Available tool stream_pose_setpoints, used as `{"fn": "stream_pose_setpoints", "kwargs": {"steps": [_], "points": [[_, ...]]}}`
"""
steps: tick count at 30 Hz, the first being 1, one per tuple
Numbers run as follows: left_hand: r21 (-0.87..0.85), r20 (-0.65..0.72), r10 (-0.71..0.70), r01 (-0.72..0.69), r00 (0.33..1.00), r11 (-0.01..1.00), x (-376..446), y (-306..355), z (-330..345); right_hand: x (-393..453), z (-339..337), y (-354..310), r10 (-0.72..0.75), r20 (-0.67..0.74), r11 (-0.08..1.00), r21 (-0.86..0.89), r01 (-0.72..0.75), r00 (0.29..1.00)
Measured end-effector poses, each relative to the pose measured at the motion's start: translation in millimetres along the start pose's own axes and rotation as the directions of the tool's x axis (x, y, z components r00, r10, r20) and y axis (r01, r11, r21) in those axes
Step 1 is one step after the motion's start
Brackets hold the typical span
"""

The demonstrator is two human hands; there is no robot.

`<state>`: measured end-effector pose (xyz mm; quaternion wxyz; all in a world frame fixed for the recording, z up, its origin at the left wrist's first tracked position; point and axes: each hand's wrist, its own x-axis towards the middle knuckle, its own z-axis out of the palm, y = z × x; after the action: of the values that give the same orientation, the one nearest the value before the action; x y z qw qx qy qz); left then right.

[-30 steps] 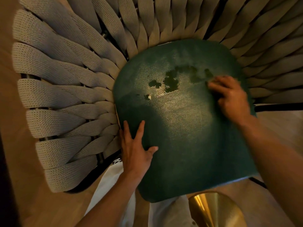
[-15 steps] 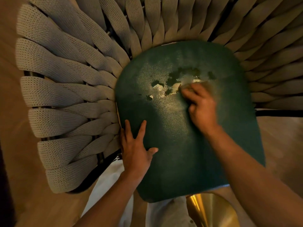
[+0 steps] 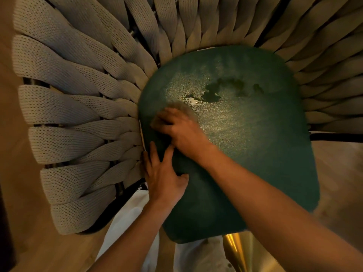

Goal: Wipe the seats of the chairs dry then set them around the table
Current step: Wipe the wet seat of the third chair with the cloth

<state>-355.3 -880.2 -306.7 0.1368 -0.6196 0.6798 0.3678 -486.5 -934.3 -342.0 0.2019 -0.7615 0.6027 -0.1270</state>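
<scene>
Dim, warm light; glare on the wet seat (image 3: 245, 134), motion-blurred right hand (image 3: 182, 128), edges bowed.

Looking straight down from up on the head, very near, at the green seat (image 3: 245, 154) filling the middle. Taking in the woven chair back (image 3: 78, 107) curving round the top and left. Seeing both arms coming in from the bottom edge. Only one view here.

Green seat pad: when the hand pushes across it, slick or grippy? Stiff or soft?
The green seat pad looks pebbled, so likely some grip, though the puddle standing on it suggests a non-absorbent skin, probably slick where wet. It lies flat under the right hand and left hand, so probably firm. The wiper is too blurred to judge.
</scene>
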Motion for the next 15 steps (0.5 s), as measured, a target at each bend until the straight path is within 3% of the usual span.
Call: {"fn": "stream_pose_setpoints", "kwargs": {"steps": [9, 11, 15], "points": [[-0.010, 0.026, 0.027, -0.027, 0.999, 1.000, 24.8, 13.2, -12.9, -83.6, -64.8, 107.2, 0.363, -0.149, 0.930, -0.003, -0.368, 0.920], [0.026, 0.023, 0.029, -0.029, 0.999, 0.999, 26.1, 12.4, -10.9, -103.9, -76.9, 132.2, 0.462, -0.214, 0.885, 0.045, -0.463, 0.861], [0.061, 0.015, 0.032, -0.033, 0.999, 0.998, 27.4, 12.1, -6.6, -130.4, -92.1, 170.5, 0.668, -0.341, 0.729, 0.119, -0.674, 0.662]]}}
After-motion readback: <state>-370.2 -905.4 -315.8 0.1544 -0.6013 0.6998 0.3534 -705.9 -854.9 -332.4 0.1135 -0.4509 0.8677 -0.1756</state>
